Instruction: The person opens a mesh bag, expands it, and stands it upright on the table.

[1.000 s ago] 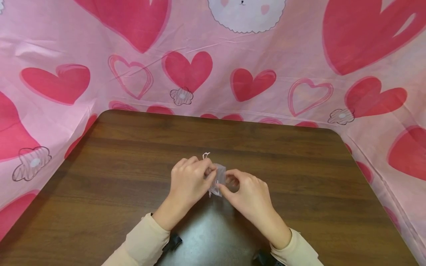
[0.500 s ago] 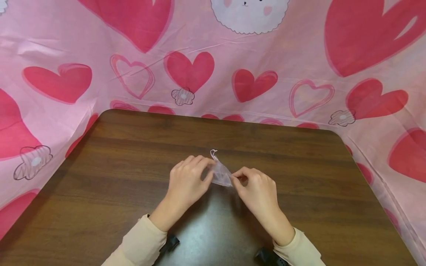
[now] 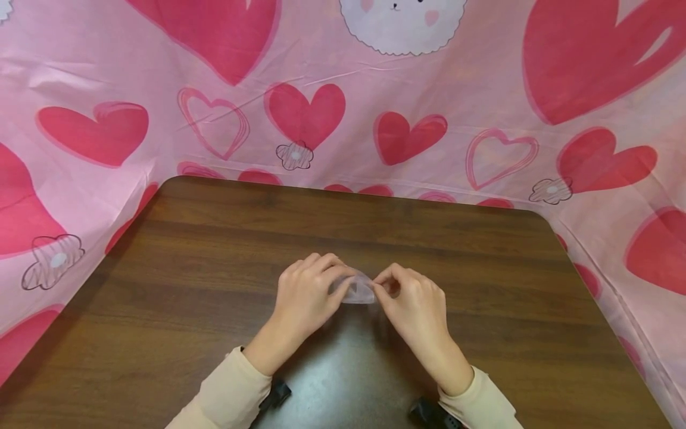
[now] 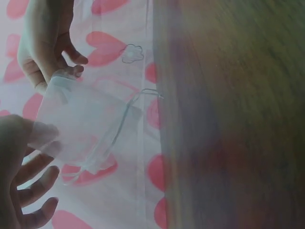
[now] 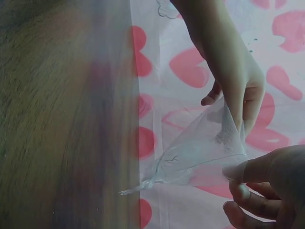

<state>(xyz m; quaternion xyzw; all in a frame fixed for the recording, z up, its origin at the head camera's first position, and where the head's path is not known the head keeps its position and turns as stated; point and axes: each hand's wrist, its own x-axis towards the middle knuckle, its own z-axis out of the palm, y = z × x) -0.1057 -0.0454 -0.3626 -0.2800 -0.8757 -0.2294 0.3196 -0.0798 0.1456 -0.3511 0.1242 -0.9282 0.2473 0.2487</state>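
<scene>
A small sheer white drawstring pouch (image 3: 360, 292) is held over the middle of the table between both hands. My left hand (image 3: 305, 295) grips its left side between thumb and fingers; in the left wrist view, some fingertips show through the thin cloth of the pouch (image 4: 90, 119). On the opposite side, my right hand (image 3: 415, 304) pinches a corner with thumb and index finger, as the right wrist view shows at the pouch (image 5: 205, 148). A pale drawstring (image 5: 133, 190) hangs from the far end. Whether anything lies inside, I cannot tell.
Under the hands lies a dark brown wooden table (image 3: 225, 238), with glare near its front. A pink cloth (image 3: 354, 71) with red hearts hangs behind and beside it. Black straps (image 3: 276, 394) show at the wrists below beige sleeves (image 3: 230, 387).
The right hand moved from beside the pouch to pinching its right corner, spreading it sideways. The left hand then shifted slightly right over it, and the drawstring loop dropped from sight in the head view.
</scene>
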